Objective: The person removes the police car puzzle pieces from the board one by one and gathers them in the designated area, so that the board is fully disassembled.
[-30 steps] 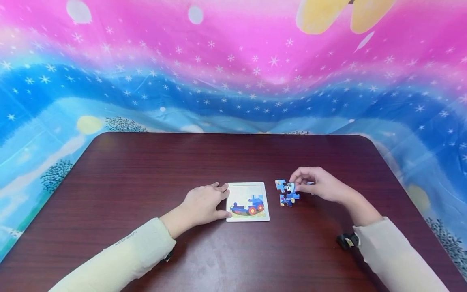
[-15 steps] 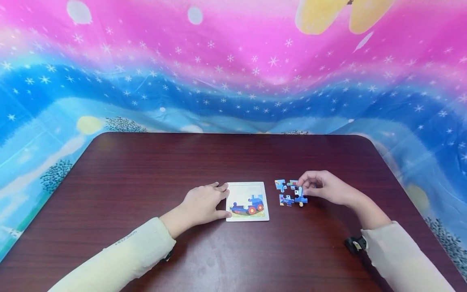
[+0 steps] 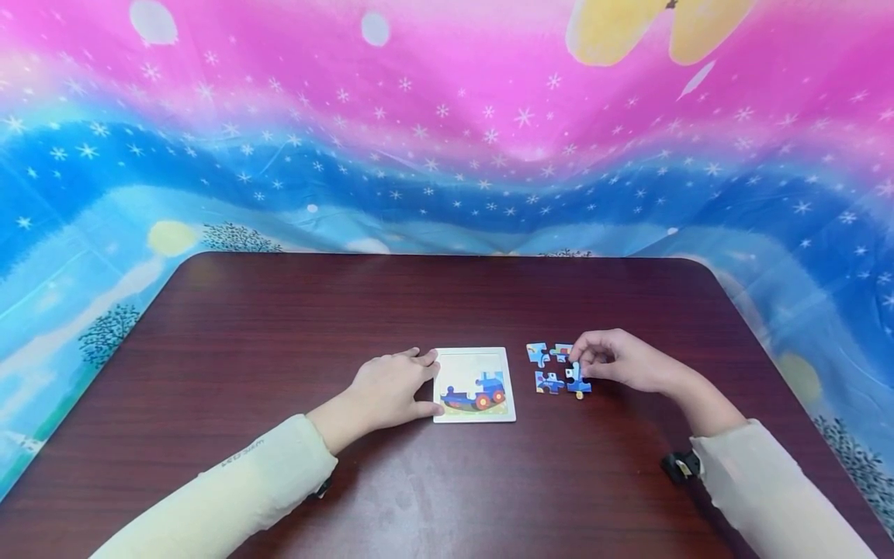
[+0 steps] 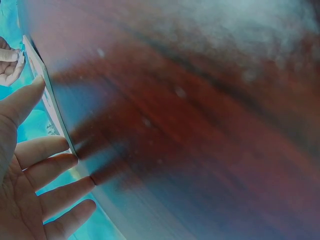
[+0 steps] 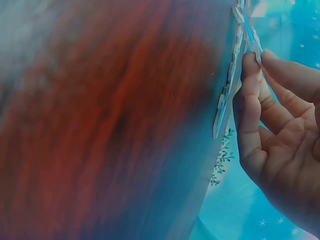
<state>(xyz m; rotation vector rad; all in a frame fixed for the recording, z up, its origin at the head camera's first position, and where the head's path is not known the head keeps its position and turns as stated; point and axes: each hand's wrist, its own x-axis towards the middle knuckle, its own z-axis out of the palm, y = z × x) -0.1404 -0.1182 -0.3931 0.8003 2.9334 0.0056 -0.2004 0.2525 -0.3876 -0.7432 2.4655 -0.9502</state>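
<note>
My left hand [image 3: 387, 392] rests at the left edge of a square white puzzle tray [image 3: 464, 369], its thumb and fingertips touching the rim with straight fingers. The tray's lower part shows a blue train with red wheels; its upper left is pale and bare. Right of the tray, my right hand [image 3: 625, 361] pinches a blue puzzle piece [image 3: 574, 374] between thumb and fingers. In the right wrist view this piece [image 5: 250, 35] stands tilted above other flat pieces. The curled fingers cover part of it in the head view.
Several loose pieces lie between tray and right hand, among them a light blue corner piece [image 3: 536, 355] and a blue one with a dark pattern [image 3: 548, 382]. A dark reddish wooden table [image 3: 391, 310] bears everything. Behind it hangs a printed cloth [image 3: 447, 155].
My right hand has moved to the right and slightly toward me with the pinched piece, showing more of the loose pieces. The left hand and tray stay put.
</note>
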